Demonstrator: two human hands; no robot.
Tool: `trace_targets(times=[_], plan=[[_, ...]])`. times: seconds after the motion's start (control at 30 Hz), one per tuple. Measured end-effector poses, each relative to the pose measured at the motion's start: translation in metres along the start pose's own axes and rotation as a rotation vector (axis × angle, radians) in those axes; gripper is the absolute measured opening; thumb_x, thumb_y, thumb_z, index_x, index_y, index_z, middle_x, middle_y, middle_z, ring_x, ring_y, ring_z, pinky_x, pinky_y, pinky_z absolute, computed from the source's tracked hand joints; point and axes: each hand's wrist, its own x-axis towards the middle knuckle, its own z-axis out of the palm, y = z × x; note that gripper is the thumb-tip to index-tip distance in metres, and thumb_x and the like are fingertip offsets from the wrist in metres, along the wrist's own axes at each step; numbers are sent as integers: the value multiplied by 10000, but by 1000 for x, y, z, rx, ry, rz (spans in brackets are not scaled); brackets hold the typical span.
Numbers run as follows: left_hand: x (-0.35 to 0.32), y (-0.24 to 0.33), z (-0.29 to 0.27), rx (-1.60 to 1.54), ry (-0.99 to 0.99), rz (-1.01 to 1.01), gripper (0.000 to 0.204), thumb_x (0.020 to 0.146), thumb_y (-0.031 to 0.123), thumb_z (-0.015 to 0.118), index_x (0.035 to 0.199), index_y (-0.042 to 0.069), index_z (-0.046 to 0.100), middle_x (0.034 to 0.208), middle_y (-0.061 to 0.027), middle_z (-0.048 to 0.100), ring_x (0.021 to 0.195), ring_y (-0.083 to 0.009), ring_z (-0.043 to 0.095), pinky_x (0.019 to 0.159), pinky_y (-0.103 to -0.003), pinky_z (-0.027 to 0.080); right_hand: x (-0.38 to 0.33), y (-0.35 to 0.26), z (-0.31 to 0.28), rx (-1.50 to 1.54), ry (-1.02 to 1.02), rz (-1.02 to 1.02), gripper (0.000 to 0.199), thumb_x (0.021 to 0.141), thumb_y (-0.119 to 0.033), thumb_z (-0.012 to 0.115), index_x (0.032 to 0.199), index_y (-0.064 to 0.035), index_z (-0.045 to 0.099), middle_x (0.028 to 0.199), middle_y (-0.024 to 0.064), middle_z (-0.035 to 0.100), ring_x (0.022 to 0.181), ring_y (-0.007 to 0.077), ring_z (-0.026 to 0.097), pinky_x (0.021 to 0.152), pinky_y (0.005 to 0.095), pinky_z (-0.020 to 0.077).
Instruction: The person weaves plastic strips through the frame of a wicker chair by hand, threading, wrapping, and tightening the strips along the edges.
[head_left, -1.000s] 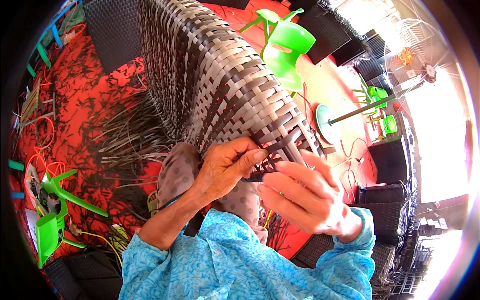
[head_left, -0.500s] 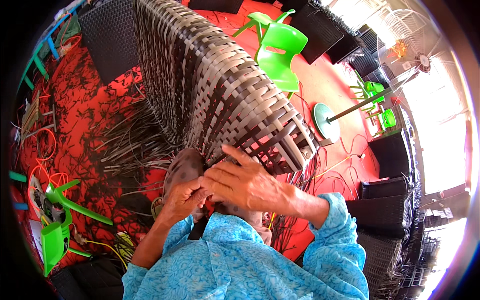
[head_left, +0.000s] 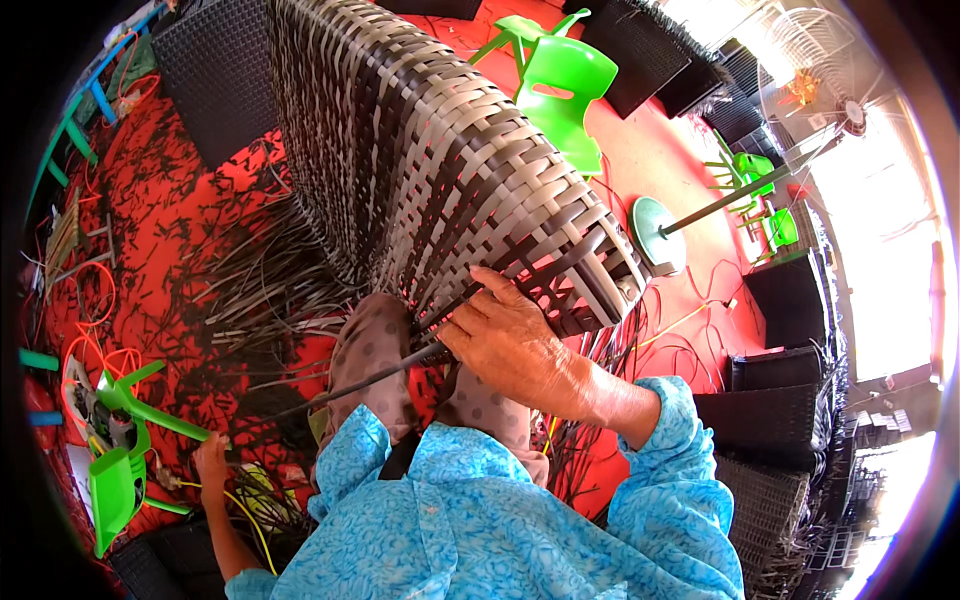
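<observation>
A large piece of woven furniture (head_left: 430, 150) in brown and grey strips leans up in front of my knees. From its near lower edge, a dark flat weaving strip (head_left: 375, 377) stretches to the left across my legs. Far out at the left, my left hand (head_left: 211, 465) is closed on the strip's outer end. My right hand (head_left: 510, 350) rests by the weave's near edge, its bent fingers closed around the strip where it leaves the weave. Its index finger lies against the woven strips. The fingertips underneath are hidden.
Loose strips (head_left: 270, 260) hang and lie in a bundle left of the weave, and scraps litter the red floor. A tipped green chair (head_left: 118, 490) stands near my left hand. Beyond the weave are another green chair (head_left: 567, 95) and a stand fan (head_left: 657, 232). Dark wicker pieces (head_left: 765, 420) line the right.
My left hand has moved from beside my right hand out to the far left, drawing the strip taut. My right hand has stayed near the weave's edge.
</observation>
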Motion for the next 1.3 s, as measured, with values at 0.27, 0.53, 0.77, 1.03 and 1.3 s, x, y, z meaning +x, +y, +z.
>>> trace_targets(times=[0.27,0.53,0.77,1.03,1.3], plan=[[73,280,-122,-59,120,590,51,722,116,566,736,67,564,671,-100,568,644,-284,562,594,-394,421,27,-35,15,492,145,-31,534,735,-238,639,1178,-5,451,1169,170,485,1067,297,477,932,402,365],[89,347,-165,-499,-151,795,147,717,193,631,729,60,569,613,-94,544,584,-292,548,577,-387,420,6,-35,10,980,-51,64,428,836,-234,552,1197,-46,420,897,182,584,776,332,598,651,393,485],[69,239,-173,-554,-199,374,144,748,160,624,718,24,589,597,-73,547,559,-236,539,561,-340,399,-60,-10,-15,744,-152,125,266,761,-140,575,1019,-87,534,817,115,592,739,298,596,599,388,473],[67,300,-154,-389,8,678,124,721,194,634,673,94,580,602,-55,562,579,-216,553,588,-346,384,-76,-19,-21,602,-227,243,444,813,-198,554,1180,21,432,1184,192,465,1101,314,441,915,418,344],[80,389,-156,-478,40,923,156,733,211,646,670,91,570,597,-42,548,573,-206,552,590,-325,392,-59,-43,-33,1105,-212,423,343,848,-141,513,1168,-35,448,892,196,588,771,348,589,644,397,468]])
